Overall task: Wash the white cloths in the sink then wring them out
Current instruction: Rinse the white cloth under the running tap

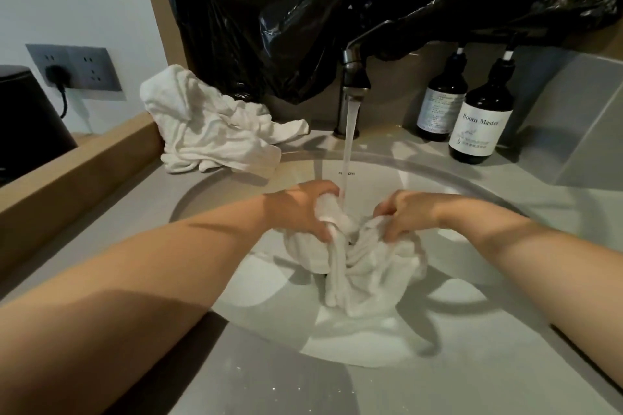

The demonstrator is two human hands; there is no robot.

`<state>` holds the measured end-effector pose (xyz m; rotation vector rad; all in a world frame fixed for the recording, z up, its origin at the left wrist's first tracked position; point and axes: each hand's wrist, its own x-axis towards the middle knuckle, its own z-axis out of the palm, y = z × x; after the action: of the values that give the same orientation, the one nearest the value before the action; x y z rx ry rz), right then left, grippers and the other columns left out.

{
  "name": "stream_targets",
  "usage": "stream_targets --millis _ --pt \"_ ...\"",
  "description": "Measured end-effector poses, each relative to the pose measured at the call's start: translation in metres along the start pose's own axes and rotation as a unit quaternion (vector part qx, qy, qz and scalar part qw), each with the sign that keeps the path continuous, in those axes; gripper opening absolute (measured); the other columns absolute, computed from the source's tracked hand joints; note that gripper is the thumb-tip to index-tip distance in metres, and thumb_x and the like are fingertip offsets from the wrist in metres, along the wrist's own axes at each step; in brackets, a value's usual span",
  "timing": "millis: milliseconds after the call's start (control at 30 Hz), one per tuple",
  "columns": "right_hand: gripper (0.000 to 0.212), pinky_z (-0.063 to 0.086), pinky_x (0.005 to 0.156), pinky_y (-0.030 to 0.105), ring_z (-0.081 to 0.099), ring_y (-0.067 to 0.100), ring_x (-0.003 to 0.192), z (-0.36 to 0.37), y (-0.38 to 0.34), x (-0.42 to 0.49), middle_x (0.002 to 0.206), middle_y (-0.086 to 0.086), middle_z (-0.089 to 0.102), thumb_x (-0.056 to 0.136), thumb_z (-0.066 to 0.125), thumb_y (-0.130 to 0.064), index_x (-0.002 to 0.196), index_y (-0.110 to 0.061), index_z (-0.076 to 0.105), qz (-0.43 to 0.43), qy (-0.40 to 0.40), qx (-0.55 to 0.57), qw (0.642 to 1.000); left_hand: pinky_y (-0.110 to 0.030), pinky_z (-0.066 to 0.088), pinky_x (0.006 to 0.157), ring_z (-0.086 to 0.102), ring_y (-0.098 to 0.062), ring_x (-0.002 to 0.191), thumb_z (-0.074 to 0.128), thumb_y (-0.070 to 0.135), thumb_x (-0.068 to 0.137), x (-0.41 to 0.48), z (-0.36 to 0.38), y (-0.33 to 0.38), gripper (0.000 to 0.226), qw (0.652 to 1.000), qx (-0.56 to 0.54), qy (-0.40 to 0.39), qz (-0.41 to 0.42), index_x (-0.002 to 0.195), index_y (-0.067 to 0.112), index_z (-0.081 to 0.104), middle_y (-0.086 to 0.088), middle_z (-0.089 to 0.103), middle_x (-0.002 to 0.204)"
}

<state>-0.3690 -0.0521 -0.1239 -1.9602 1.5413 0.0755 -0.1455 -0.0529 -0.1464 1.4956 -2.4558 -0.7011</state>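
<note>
Two bare forearms [135, 280] are reaching across the smooth grey surface [303, 387] into the round white sink [269, 300].
The left hand [300, 209] and right hand [404, 216] are each gripping, fingers curled tight, one wet white cloth [364, 269], which is hanging bunched in mid-basin under the stream of water [349, 152] running from the grey metal tap [354, 77]. A second crumpled white cloth [209, 128] is lying on the surface left of the tap; two dark pump bottles [480, 125] are standing right of it.
</note>
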Motion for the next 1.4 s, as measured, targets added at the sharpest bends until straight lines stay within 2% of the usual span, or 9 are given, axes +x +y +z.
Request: stream_targets --millis 133,300,433,533,667,833,1033,1267,1400 --pt "0.05 0.043 0.089 0.026 0.055 0.024 0.114 0.009 0.001 0.011 0.132 0.005 0.052 0.09 0.065 -0.031 0.135 -0.016 0.047 -0.002 0.07 -0.032 0.997 -0.036 0.041 0.101 0.044 -0.026 0.125 0.058 0.057 0.086 0.001 0.007 -0.011 0.066 0.963 0.263 0.054 -0.028 0.138 0.021 0.041 -0.002 0.044 0.133" --pt "0.118 0.036 0.104 0.039 0.033 0.033 0.133 0.056 -0.005 0.011 0.143 0.011 0.025 0.068 0.079 -0.054 0.152 -0.026 0.001 0.011 -0.065 -0.331 0.941 -0.034 0.04 0.09 0.031 -0.024 0.122 0.077 0.064 0.064 -0.005 0.029 -0.006 0.119 0.932 0.32 -0.164 -0.054 0.152 0.024 0.007 -0.004 0.033 0.13" --pt "0.085 0.049 0.08 0.032 0.055 0.024 0.104 0.058 -0.002 0.019 0.117 0.002 0.044 0.076 0.074 -0.035 0.144 -0.026 0.025 0.003 -0.023 -0.269 0.963 -0.032 0.043 0.08 0.042 -0.026 0.111 0.086 0.035 0.066 -0.002 0.038 -0.004 0.1 0.92 0.372 -0.124 -0.026 0.143 0.016 0.026 -0.007 0.039 0.122" --pt "0.053 0.054 0.071 0.031 0.061 0.018 0.086 0.045 0.0 0.022 0.102 -0.001 0.06 0.075 0.073 -0.027 0.123 -0.018 0.051 0.016 -0.019 -0.134 0.991 -0.03 0.048 0.076 0.054 -0.024 0.107 0.073 0.022 0.08 0.002 0.025 -0.004 0.066 0.969 0.182 -0.148 -0.079 0.135 0.017 0.039 -0.005 0.047 0.122" --pt "0.057 0.051 0.086 0.03 0.061 0.022 0.099 0.024 0.008 0.022 0.115 0.005 0.063 0.074 0.081 -0.022 0.123 -0.012 0.054 0.041 0.037 0.088 0.995 -0.024 0.055 0.064 0.064 -0.02 0.089 0.072 0.022 0.082 -0.005 -0.005 -0.004 0.066 0.969 -0.114 -0.138 -0.172 0.141 0.022 0.042 -0.004 0.055 0.122" --pt "0.056 0.046 0.079 0.028 0.058 0.022 0.1 0.021 0.002 0.029 0.112 0.005 0.058 0.078 0.076 -0.034 0.121 -0.014 0.046 0.025 0.17 -0.006 0.985 -0.034 0.051 0.088 0.059 -0.025 0.107 0.052 0.04 0.093 0.004 -0.007 -0.004 0.042 0.975 0.184 0.054 -0.111 0.129 0.018 0.051 -0.007 0.058 0.123" --pt "0.111 0.043 0.101 0.041 0.038 0.033 0.13 0.059 -0.004 0.016 0.141 0.007 0.026 0.069 0.076 -0.054 0.151 -0.027 0.005 0.011 -0.025 -0.276 0.961 -0.033 0.038 0.086 0.044 -0.025 0.123 0.065 0.063 0.078 -0.004 0.028 -0.004 0.087 0.945 0.226 -0.202 -0.123 0.142 0.018 0.026 -0.002 0.041 0.134" --pt "0.041 0.054 0.06 0.028 0.068 0.025 0.085 0.034 0.003 0.022 0.099 0.004 0.067 0.077 0.078 -0.027 0.11 -0.015 0.058 0.039 -0.053 0.024 0.998 -0.033 0.053 0.082 0.062 -0.025 0.108 0.074 0.028 0.082 0.003 0.007 -0.005 0.053 0.976 -0.024 -0.16 -0.148 0.128 0.015 0.052 -0.003 0.058 0.122" --pt "0.042 0.053 0.07 0.034 0.065 0.028 0.083 0.016 0.01 0.027 0.105 0.015 0.067 0.078 0.078 -0.026 0.111 -0.005 0.062 0.059 0.017 0.212 0.975 -0.032 0.055 0.081 0.064 -0.022 0.098 0.065 0.037 0.089 0.004 -0.017 -0.019 0.034 0.983 -0.068 -0.065 -0.159 0.118 0.022 0.059 -0.003 0.063 0.113"
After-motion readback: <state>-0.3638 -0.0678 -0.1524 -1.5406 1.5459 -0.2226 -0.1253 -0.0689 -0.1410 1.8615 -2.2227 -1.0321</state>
